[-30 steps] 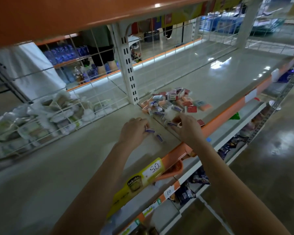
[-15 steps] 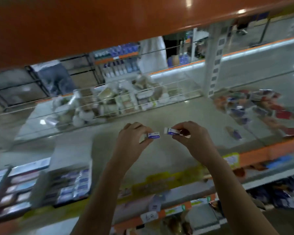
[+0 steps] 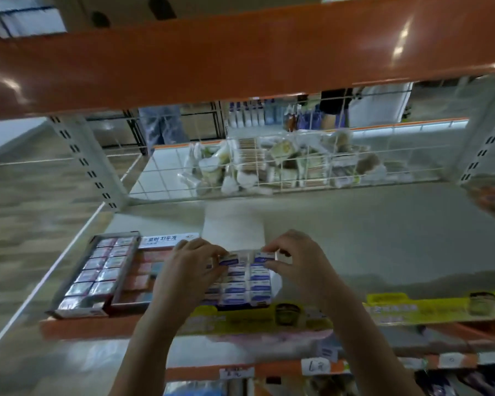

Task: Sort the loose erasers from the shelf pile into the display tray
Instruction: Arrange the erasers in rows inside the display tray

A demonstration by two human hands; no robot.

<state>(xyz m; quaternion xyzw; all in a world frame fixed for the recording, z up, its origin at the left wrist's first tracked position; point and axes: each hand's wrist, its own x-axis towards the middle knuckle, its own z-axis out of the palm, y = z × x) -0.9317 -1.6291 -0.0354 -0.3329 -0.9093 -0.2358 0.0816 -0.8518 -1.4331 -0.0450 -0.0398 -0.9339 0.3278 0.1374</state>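
Hands (image 3: pixel 247 270) pinching erasers (image 3: pixel 265 257) over tray (image 3: pixel 242 305)

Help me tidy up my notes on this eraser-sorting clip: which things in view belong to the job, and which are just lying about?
In the job:
left hand and right hand, each pinching an eraser
left eraser
right eraser
display tray

Lying about:
two neighbouring trays
wire basket of packets
yellow shelf strip

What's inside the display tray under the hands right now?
The display tray holds rows of blue-and-white erasers. The left hand and right hand each pinch one eraser at its far end. The left hand covers the tray's left column.
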